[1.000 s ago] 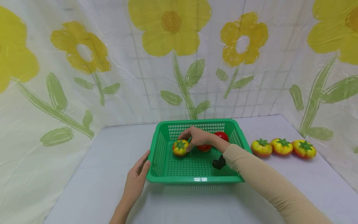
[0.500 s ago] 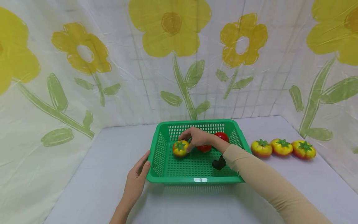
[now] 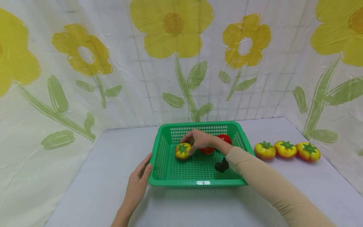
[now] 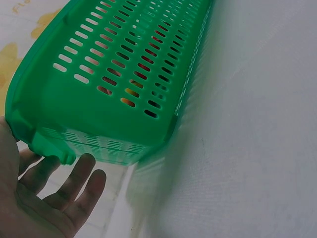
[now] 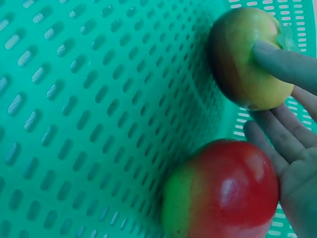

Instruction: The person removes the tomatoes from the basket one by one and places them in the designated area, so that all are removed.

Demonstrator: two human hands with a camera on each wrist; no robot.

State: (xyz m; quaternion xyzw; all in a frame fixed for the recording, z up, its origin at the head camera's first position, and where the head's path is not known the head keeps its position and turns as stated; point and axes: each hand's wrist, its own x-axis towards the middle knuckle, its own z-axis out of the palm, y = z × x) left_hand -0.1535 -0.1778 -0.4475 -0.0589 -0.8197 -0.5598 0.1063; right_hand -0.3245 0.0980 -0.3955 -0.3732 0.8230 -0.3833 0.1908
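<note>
A green plastic basket stands on the table. At its left rim, my left hand holds the edge, with the fingers under the rim in the left wrist view. My right hand reaches inside and pinches a yellow-red toy tomato with a green star-shaped top, thumb on one side and fingers on the other. Near the right palm lies a shiny red fruit with a green end. Another red fruit is partly hidden behind the right forearm.
On the table, right of the basket, three yellow-red toy tomatoes sit in a row. A small black object shows beside the right sleeve. Behind the white table hangs a flower-printed curtain.
</note>
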